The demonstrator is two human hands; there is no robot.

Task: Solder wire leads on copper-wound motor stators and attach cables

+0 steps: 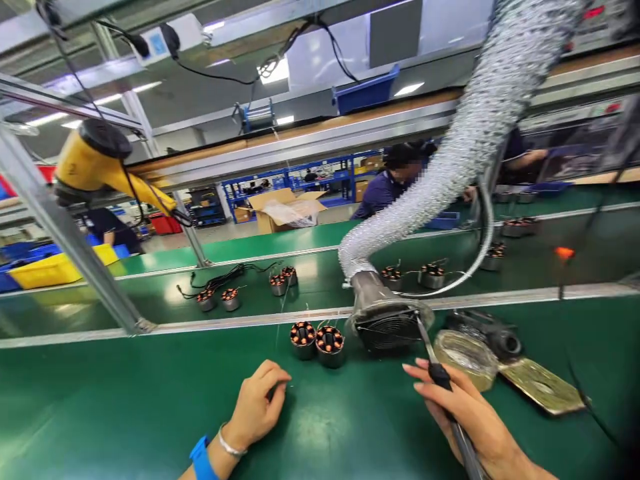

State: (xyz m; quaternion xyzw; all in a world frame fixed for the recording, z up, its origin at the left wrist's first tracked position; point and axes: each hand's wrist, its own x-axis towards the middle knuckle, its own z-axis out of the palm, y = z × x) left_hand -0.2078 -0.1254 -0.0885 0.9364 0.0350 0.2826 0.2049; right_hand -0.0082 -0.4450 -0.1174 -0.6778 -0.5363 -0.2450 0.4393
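Green tabletop [125, 413] was spread beneath a silvery extraction hose [480, 120], and on it the left hand [260, 403] was curled closed, nothing clearly seen inside, just short of two copper-wound stators [317, 341], while the right hand [473, 417] was wrapped around a soldering iron [441, 375] angled toward the hose's mouth.

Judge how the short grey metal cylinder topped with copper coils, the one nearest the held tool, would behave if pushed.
The short grey metal cylinder topped with copper coils probably feels heavy for its size, being metal and wound copper. Squat and upright, it would likely slide rather than tip. Its thin wire leads look easily bent.
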